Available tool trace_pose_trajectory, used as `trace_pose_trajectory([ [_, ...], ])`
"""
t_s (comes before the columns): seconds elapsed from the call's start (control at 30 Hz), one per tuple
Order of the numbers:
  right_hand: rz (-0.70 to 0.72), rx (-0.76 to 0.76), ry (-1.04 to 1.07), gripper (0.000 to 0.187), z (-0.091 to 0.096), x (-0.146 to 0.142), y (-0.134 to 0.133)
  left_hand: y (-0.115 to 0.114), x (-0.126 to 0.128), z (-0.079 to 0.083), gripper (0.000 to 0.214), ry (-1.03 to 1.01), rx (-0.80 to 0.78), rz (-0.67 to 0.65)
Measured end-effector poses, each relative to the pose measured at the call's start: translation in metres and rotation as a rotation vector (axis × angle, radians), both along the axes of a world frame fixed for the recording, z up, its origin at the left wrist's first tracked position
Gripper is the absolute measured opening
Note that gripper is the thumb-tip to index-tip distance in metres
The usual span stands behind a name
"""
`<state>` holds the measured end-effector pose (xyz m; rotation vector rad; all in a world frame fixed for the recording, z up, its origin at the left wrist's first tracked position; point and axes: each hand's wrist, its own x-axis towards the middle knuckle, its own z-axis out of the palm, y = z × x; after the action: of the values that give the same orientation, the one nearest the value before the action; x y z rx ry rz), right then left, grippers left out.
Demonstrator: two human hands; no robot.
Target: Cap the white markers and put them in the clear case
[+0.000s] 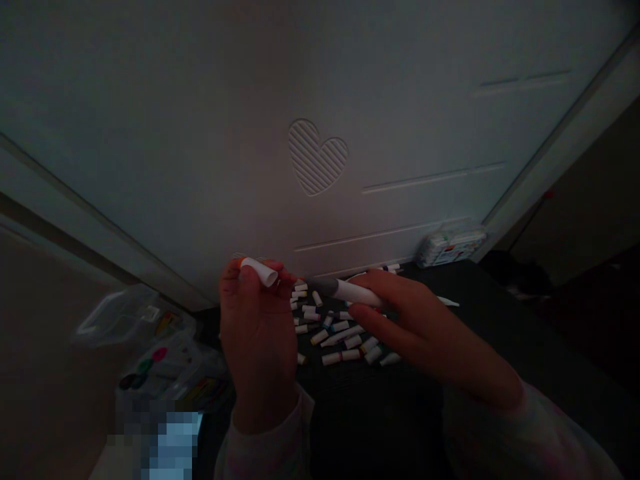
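Observation:
My left hand [263,327] pinches a white marker cap [261,271] with an orange end, its open mouth turned toward the right. In my right hand [410,320] is a marker [353,292] with a white barrel and a grey section, its orange-looking tip pointing left at the cap. A gap separates the tip from the cap. Below and between both hands, several loose white marker caps and marker parts [343,327] with coloured ends lie scattered on the dark surface [350,413].
A white panel [200,133] with a carved heart [318,159] stands upright behind. At left sits an open clear plastic case [165,360] with coloured pieces. A clear pack of markers [453,245] stands at the back right. The scene is dim.

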<state>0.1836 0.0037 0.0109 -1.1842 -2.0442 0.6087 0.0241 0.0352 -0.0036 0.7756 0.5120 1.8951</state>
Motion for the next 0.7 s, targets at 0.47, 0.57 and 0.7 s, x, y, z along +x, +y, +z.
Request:
trace_pose_trajectory([
  [0.47,-0.026,0.028,0.027,0.023,-0.0017,0.0021,-0.0007,0.0034,-0.0056,0.0044,0.005,-0.017,-0.047,0.064],
  [0.57,-0.001,0.021,0.045,0.026,-0.0005,0.0022,-0.0023,0.0031,-0.0061,0.005,0.006,-0.015,-0.051,0.075],
  [0.7,0.022,0.073,0.042,0.026,-0.0006,0.0024,-0.0021,0.0031,-0.0062,0.0035,0.006,-0.006,-0.025,0.072],
])
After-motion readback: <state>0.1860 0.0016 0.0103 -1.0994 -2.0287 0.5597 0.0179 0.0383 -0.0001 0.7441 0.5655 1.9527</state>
